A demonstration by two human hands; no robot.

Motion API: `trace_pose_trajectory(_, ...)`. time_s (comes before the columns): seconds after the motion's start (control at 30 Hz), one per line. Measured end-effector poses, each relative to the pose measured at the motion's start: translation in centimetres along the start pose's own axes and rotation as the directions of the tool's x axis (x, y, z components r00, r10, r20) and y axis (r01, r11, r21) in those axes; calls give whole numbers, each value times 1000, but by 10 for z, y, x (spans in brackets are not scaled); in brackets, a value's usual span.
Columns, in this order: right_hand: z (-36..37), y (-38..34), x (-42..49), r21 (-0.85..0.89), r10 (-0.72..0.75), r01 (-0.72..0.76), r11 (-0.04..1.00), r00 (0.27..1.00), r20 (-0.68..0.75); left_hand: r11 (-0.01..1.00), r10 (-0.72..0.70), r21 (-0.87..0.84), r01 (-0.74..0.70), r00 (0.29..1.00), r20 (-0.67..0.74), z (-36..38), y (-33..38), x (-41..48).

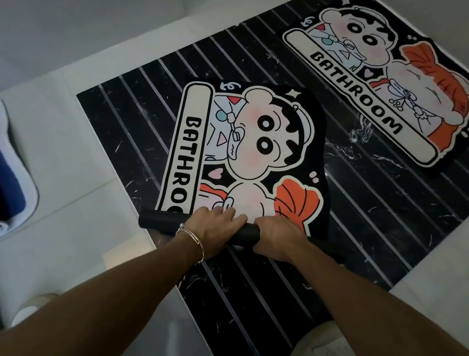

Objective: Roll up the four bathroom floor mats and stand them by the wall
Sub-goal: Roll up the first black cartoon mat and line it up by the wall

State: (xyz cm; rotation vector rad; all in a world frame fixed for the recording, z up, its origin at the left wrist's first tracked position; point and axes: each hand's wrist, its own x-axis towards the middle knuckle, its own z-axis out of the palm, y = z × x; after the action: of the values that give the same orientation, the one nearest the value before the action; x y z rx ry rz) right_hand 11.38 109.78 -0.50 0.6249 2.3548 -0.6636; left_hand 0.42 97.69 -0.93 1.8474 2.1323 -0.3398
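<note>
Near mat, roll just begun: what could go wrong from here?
The left hand and right hand sit close together on the roll, so its free left end may loosen and it could wind cone-shaped. The near mat looks humped along its right edge, which might crease as it winds in.

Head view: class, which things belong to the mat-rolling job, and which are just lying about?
Job: near mat, its roll under left hand and right hand; far mat, flat; blue mat.
Not the job: white shoe; striped floor; bracelet.
</note>
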Motion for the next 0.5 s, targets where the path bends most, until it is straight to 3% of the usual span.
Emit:
trace_pose_trajectory(0.07,0,0,-2,-13,-2,2,1000,1000,6,1000,6,-7,-6,999,33,2,1,2)
trace_pose_trajectory(0.23,23,1,-9,-68,-22,9,998,980,-197,995,70,-88,-54,980,187,-6,-5,16)
trace_pose_trajectory(0.43,4,0,-7,83,62,-60,995,998,-18,998,45,47,-46,999,18,-2,1,11)
trace_pose_trajectory(0.5,6,1,-8,54,64,-61,997,996,-57,998,26,50,-28,999,40,-1,2,14)
